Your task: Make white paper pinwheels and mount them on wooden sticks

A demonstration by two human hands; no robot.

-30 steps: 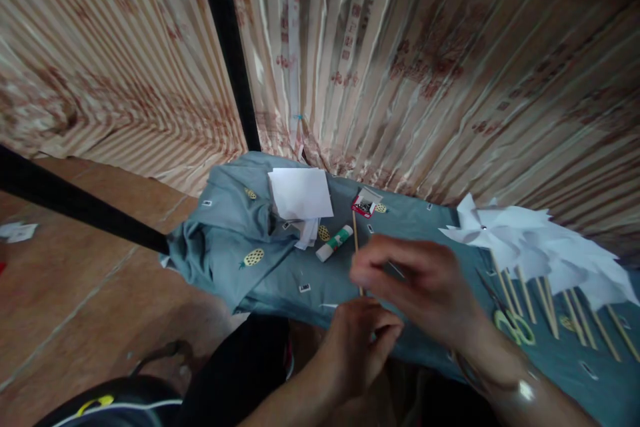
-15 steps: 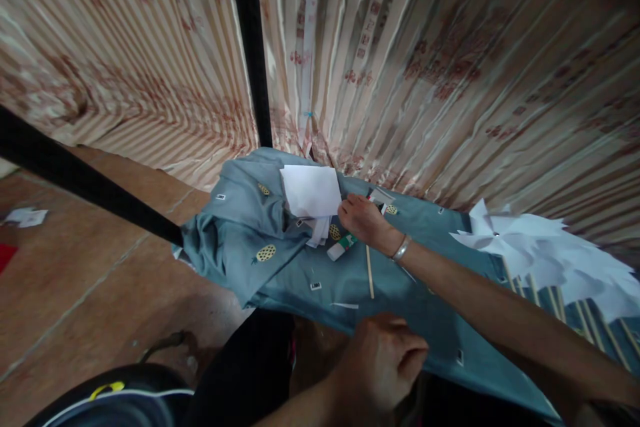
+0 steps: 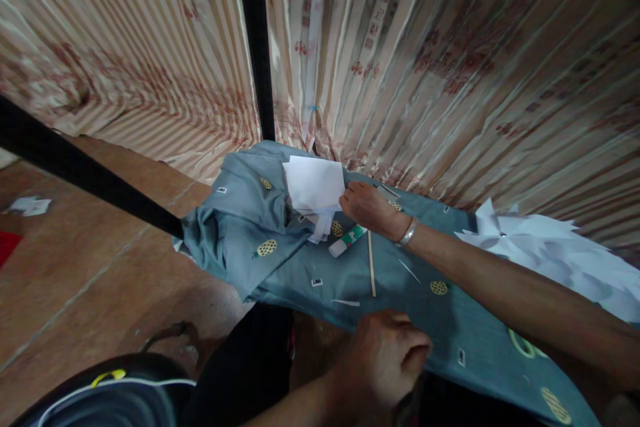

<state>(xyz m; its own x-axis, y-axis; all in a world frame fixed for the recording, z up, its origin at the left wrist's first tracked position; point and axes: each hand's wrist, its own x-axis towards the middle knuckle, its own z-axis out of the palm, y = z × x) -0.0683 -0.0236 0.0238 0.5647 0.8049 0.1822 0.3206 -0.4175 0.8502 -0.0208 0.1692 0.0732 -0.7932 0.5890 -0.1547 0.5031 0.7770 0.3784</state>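
Observation:
My right hand, with a silver bracelet at the wrist, reaches over the cloth-covered table. Its fingers are closed at the right edge of a white sheet of paper, which lies over other paper. Narrower paper pieces stick out below it. Just under this hand lies a white and green glue stick, beside a thin wooden stick. My left hand is curled into a loose fist near my lap, in front of the table edge; nothing shows in it.
White paper pinwheels lie overlapped at the right, partly behind my right forearm. Green scissor-like handles show below it. Paper slivers lie on the blue-grey cloth. Black poles and a striped curtain stand around the table.
The top sheet has shifted slightly up and right against the paper under it. My right forearm has swung lower, uncovering the green handles and covering the pinwheel sticks. My left hand stays put.

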